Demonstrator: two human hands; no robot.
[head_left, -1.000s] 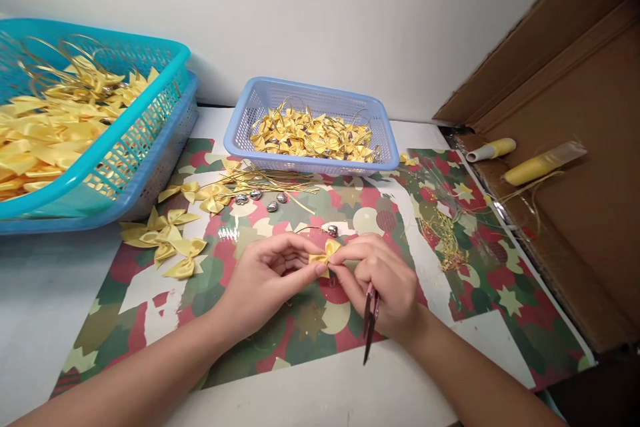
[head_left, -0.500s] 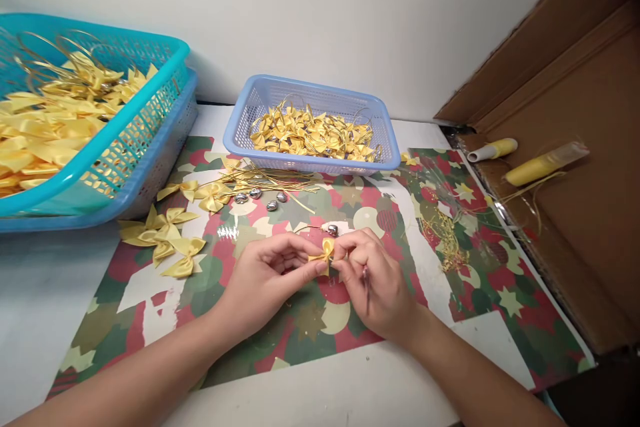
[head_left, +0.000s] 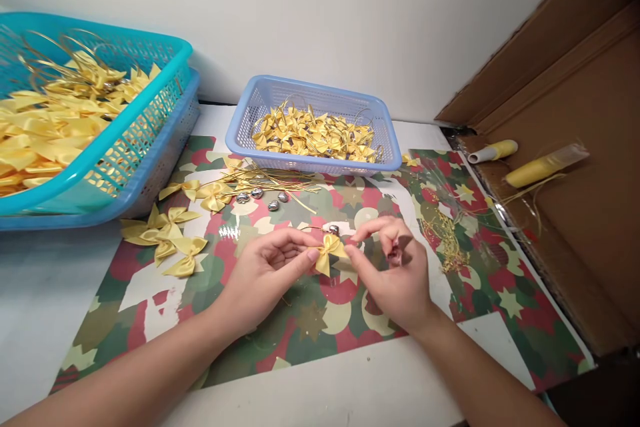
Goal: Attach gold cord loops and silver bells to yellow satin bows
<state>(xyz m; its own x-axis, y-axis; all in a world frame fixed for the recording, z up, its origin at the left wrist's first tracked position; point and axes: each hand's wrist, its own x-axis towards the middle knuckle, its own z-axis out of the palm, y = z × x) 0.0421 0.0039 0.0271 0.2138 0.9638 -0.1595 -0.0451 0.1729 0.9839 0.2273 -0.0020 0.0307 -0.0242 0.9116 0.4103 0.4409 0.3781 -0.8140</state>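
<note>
A yellow ribbon bow (head_left: 330, 252) is pinched by its left side between the thumb and forefinger of my left hand (head_left: 273, 267). My right hand (head_left: 395, 273) is at the bow's right tip, thumb and forefinger apart, with a small dark reddish object (head_left: 397, 252) held against its curled fingers. A silver bell (head_left: 333, 230) with a thin gold wire shows just behind the bow. Several other bells (head_left: 273, 205) lie farther back beside gold wires (head_left: 280, 180). Loose yellow bows (head_left: 185, 255) lie on the left of the patterned sheet (head_left: 310, 320).
A blue basket (head_left: 310, 85) of bows with gold loops stands at the back. At the left, a turquoise basket (head_left: 125, 113) full of bows sits in another blue one. Gold thread scraps (head_left: 450, 240) lie right, near cardboard (head_left: 565, 213) and two yellow spools (head_left: 500, 149).
My right hand has opened its thumb and forefinger and shifted slightly right. The bow is now spread out and more visible, still in my left hand.
</note>
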